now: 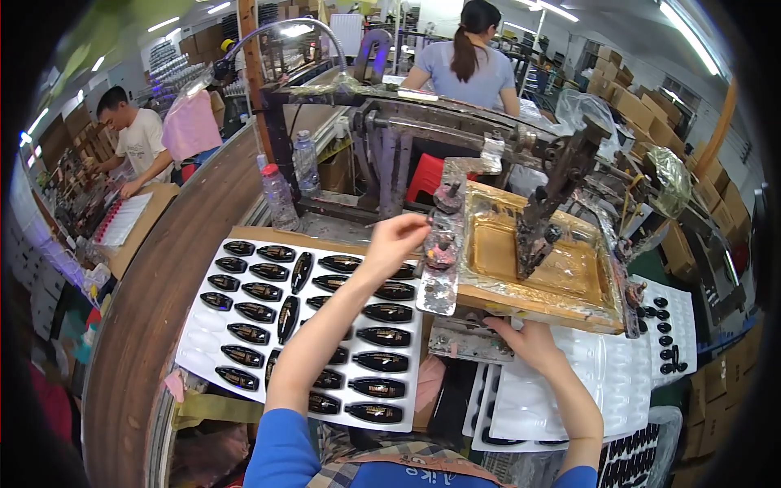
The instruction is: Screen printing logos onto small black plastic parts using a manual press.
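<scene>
My left hand [399, 241] is raised beside the left end of a wooden-framed printing screen [480, 305], by its stained metal clamp bracket [440, 299]. Its fingers are pinched together, and what they hold, if anything, is too small to make out. Amber ink or film coats the screen's inside, where a dark, crusted squeegee arm [533, 244] reaches down. Below the screen's front edge, my right hand [533, 343] has its thumb at a metal fixture [468, 340]; its other fingers are hidden. Left of the fixture, a white moulded tray [199, 351] holds glossy black oval pieces with gold print.
White blister trays [569, 390] are stacked at right, with another tray of small black parts [682, 313] beyond. Plastic bottles [279, 199] stand behind the left tray. A brown curved conveyor belt [154, 293] runs along the left. Two people [464, 69] work farther off.
</scene>
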Demonstrator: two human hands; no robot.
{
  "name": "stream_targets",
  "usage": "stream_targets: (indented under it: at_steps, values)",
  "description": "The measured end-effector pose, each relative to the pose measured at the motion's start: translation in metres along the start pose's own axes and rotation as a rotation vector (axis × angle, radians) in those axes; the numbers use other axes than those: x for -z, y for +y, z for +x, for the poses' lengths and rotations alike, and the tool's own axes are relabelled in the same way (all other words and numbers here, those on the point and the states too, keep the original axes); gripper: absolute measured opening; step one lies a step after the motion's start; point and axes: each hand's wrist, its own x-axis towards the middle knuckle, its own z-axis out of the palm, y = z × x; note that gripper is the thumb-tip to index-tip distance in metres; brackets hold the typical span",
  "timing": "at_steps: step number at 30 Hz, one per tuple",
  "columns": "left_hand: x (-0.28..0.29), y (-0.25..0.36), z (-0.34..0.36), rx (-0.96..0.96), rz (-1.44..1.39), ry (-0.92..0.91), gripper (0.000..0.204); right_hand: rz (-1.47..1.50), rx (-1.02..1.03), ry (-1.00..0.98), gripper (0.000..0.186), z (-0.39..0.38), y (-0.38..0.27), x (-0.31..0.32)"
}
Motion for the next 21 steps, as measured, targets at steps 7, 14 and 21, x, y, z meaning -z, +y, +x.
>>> stream_targets:
  at_steps: [7,14,21]
  values:
    - [0.18,0.024,-0.123,0.07,0.409,0.524,0.014,0.106,0.095,0.036,0.034,-0.005,0.003,-0.011]
    - [0.303,0.044,-0.229,0.171,0.588,0.901,0.023,0.327,-0.033,0.257,0.022,-0.007,-0.004,0.002]
    - [0.353,0.033,-0.273,0.249,0.616,1.019,0.027,0.418,-0.022,0.442,0.017,-0.005,-0.007,-0.004]
